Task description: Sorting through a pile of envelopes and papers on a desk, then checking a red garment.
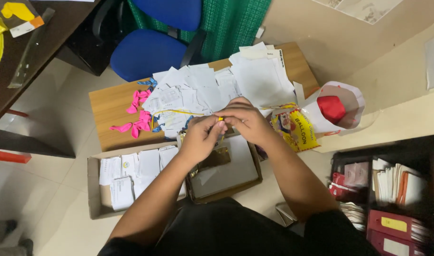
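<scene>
Yellow uninflated balloon point(220, 119), small, pinched between the fingertips of both hands above the front edge of the low wooden table point(108, 102); a thin yellow strand runs from it leftward over the papers.

Left hand point(200, 135): fingers closed together on the balloon's near end. Right hand point(245, 118): thumb and forefinger clamped on the same piece from the other side, the two hands touching.

Handling note, as a judgement: the piece is slight and stretchy, so a fingertip grip close to the neck, with even tension between the hands, seems best; pulling hard could snap or slip it.

Just beside the right hand: yellow balloon packet point(295, 128), opened, lying at the table's right end. Beyond it, a white paper bag point(349, 102) holding something red.

Behind the hands: heap of white paper slips point(212, 85) covering the table's middle. To the left, pink balloons point(138, 116), loose, flat, near blue ones.

Below the hands, on the floor: two shallow cardboard boxes point(96, 189), the left with white cards, the right with a sheet.

Farther off: blue office chair point(153, 42); dark shelf of files point(392, 189) at right.
</scene>
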